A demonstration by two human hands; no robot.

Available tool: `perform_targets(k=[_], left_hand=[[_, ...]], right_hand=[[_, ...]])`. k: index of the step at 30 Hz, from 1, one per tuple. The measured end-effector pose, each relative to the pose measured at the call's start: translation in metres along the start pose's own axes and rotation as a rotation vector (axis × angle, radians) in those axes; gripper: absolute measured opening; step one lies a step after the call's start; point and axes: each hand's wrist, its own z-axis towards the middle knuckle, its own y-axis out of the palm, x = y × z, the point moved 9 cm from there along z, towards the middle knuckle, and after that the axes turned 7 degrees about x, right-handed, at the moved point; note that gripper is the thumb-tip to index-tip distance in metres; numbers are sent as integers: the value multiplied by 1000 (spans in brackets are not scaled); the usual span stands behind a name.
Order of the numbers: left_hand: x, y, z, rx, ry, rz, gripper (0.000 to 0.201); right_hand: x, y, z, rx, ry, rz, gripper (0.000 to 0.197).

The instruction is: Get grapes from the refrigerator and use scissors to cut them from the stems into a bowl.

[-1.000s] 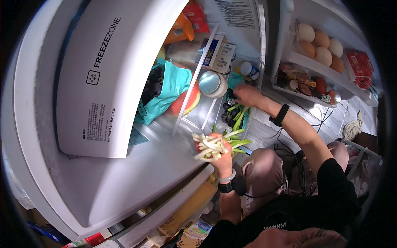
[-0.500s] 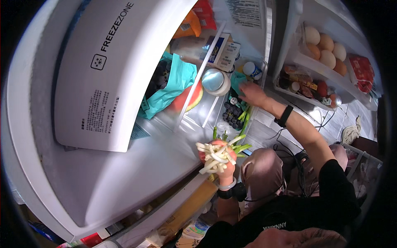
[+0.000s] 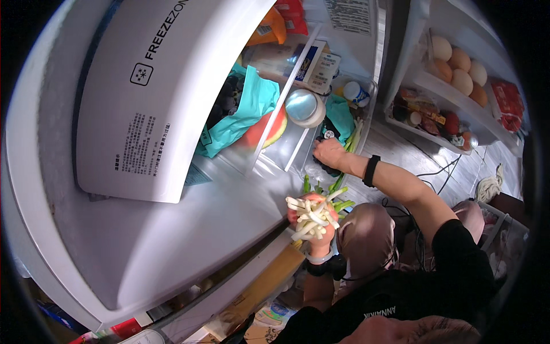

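Note:
My left hand point(image 3: 327, 232) is closed around a bunch of scallions point(image 3: 312, 217), white stalks toward me and green ends pointing away. It is held low at the front edge of the open fridge. My right hand point(image 3: 329, 153) reaches into the narrow right compartment with its fingers curled down, hiding what they grip, if anything. Under and around it are dark grapes point(image 3: 327, 169) and a teal bag point(image 3: 340, 117). More green stalks point(image 3: 356, 135) lie along the compartment's right side. A round silver-lidded jar point(image 3: 303, 106) stands just left of this hand.
A white freezer flap point(image 3: 132, 109) covers the left side. Beside it are a teal bag of dark fruit point(image 3: 243, 109), cut watermelon point(image 3: 269, 133) and flat packs point(image 3: 321, 70). At right, the door shelves hold eggs point(image 3: 462, 81) and a red packet point(image 3: 506, 106). Cables point(image 3: 441, 172) trail on the floor.
My right hand has moved down and left, from the teal bag to over the grapes. My left hand keeps its hold on the scallions. The view has shifted slightly.

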Motion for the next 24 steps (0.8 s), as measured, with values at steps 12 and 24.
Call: perform_targets(k=[12,24], left_hand=[[-14,-6,-15,14,77,124,55],[-36,5,-21,93,-133,-308,63]], right_hand=[[27,0,-7,49,126,159,15],[33,-45,-24,208,103,341,10]])
